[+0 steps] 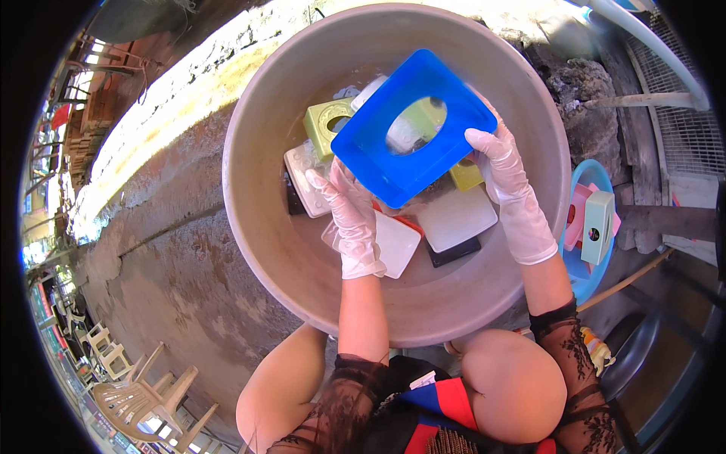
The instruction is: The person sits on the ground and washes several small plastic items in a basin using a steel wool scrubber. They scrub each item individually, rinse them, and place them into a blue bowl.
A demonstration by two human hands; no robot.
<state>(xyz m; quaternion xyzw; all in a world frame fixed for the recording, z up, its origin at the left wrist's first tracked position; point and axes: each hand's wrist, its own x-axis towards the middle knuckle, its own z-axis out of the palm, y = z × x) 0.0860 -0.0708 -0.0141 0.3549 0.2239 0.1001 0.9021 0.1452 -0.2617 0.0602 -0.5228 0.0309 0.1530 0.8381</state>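
Note:
A blue plastic tissue-box cover (363, 139) with an oval opening is held tilted over a large round plastic tub (249, 227). My right hand (499, 159), in a whitish glove, grips its right edge with the thumb on top. My left hand (351, 210), gloved too, is at its lower left edge, thumb apart and the fingers partly hidden; whether it grips the cover is unclear. In the water below lie a yellow-green tissue-box cover (317, 125), a white plastic piece (309, 181) at the left, and more white pieces (456, 218) over dark ones.
Right of the tub stands a light blue basin (578, 281) with a pale green tissue-box cover (596, 227) and pink pieces (577, 207). Rocks (584, 85) and a wire mesh (689, 136) are at the upper right. A brown plastic chair (133, 403) lies at the lower left.

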